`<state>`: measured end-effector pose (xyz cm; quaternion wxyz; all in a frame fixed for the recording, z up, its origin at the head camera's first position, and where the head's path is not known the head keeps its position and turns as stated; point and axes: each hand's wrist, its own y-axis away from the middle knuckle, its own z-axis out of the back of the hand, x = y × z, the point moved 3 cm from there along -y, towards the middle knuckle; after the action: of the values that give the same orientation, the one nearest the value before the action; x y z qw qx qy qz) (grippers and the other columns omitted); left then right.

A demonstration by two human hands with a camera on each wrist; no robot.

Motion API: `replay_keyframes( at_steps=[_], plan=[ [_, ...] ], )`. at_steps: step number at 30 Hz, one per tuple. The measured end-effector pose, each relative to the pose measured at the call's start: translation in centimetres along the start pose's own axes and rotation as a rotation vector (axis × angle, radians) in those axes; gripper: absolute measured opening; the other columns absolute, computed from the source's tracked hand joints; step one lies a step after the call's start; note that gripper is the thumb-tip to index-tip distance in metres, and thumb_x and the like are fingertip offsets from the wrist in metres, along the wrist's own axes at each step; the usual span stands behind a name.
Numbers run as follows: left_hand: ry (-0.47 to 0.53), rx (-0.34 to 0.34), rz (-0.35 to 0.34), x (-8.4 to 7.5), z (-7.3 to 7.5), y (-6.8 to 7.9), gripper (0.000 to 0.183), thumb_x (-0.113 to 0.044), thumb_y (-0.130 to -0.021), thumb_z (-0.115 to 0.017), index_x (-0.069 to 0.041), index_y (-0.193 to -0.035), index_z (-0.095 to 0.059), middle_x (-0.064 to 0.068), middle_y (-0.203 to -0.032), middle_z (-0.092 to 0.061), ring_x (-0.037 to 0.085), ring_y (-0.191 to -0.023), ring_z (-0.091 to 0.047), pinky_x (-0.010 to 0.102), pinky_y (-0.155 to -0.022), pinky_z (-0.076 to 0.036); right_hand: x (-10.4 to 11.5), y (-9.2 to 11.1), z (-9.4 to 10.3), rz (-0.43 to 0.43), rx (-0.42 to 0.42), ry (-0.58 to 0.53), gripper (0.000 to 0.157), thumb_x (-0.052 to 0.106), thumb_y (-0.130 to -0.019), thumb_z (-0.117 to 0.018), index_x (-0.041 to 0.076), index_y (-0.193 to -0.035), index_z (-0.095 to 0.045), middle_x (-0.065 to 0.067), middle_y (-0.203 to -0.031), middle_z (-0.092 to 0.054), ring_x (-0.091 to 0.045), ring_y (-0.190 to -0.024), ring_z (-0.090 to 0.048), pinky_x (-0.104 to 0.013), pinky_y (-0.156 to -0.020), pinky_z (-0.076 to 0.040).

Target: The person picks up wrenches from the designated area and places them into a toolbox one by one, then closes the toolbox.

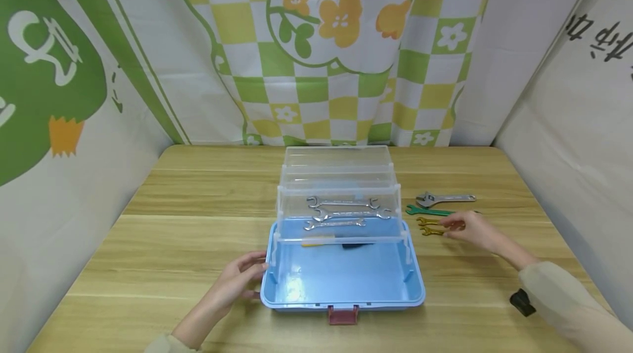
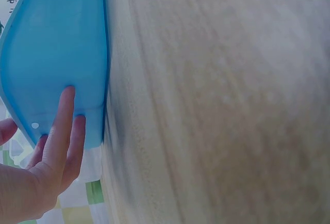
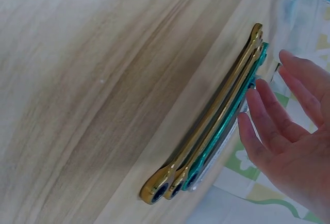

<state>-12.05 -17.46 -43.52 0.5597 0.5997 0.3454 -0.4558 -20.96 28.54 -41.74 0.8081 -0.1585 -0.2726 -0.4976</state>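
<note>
A blue toolbox (image 1: pixel 341 279) stands lid up, its clear tiered trays (image 1: pixel 338 180) raised at the back. At its left side my left hand (image 1: pixel 232 281) touches the outer wall with extended fingers, plain in the left wrist view, thumb near the rim. My right hand (image 1: pixel 472 229) is over two gold wrenches (image 3: pixel 211 113), covering part of them in the head view. In the right wrist view its fingers are spread and relaxed beside them, with nothing held. Behind the gold pair lie a green wrench (image 1: pixel 427 211) and a silver adjustable wrench (image 1: pixel 445 198).
Several silver open-end wrenches (image 1: pixel 351 214) rest in the front clear tray. Under that tray, a yellow-orange item (image 1: pixel 318 241) and a dark one show inside the box. A red latch (image 1: pixel 343 315) hangs at the box's front. Patterned cloth (image 1: pixel 336 105) hangs behind the wooden table.
</note>
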Motion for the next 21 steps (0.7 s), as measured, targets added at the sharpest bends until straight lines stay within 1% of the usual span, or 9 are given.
replay_keyframes(
  at_steps=[4,10,21],
  plan=[
    [0.012,-0.002,-0.001,0.0,0.0,-0.1,0.054,-0.02,-0.085,-0.056,0.008,-0.127,-0.037,0.026,-0.122,-0.045,0.027,-0.093,-0.057,0.042,-0.069,-0.054,-0.4,-0.1,-0.2,-0.012,0.014,-0.004,0.026,0.004,-0.077,-0.065,-0.008,-0.1,-0.061,-0.02,-0.094,-0.063,-0.023,-0.079,-0.06,-0.021,-0.065,-0.051],
    [0.01,-0.01,-0.005,0.0,0.0,0.0,0.055,-0.021,-0.084,-0.056,0.008,-0.126,-0.037,0.027,-0.122,-0.045,0.027,-0.093,-0.057,0.042,-0.069,-0.054,-0.8,-0.3,-0.4,-0.024,0.032,0.009,0.026,0.003,-0.076,-0.066,-0.008,-0.099,-0.062,-0.019,-0.093,-0.063,-0.026,-0.079,-0.06,-0.022,-0.063,-0.051],
    [-0.005,-0.017,0.005,0.1,0.0,-0.1,0.054,-0.022,-0.085,-0.057,0.007,-0.126,-0.038,0.026,-0.122,-0.046,0.027,-0.093,-0.057,0.042,-0.068,-0.054,-1.3,-0.8,-0.8,-0.057,0.037,0.07,0.023,0.003,-0.074,-0.066,-0.006,-0.096,-0.064,-0.015,-0.089,-0.065,-0.023,-0.078,-0.06,-0.025,-0.063,-0.051]
  ],
)
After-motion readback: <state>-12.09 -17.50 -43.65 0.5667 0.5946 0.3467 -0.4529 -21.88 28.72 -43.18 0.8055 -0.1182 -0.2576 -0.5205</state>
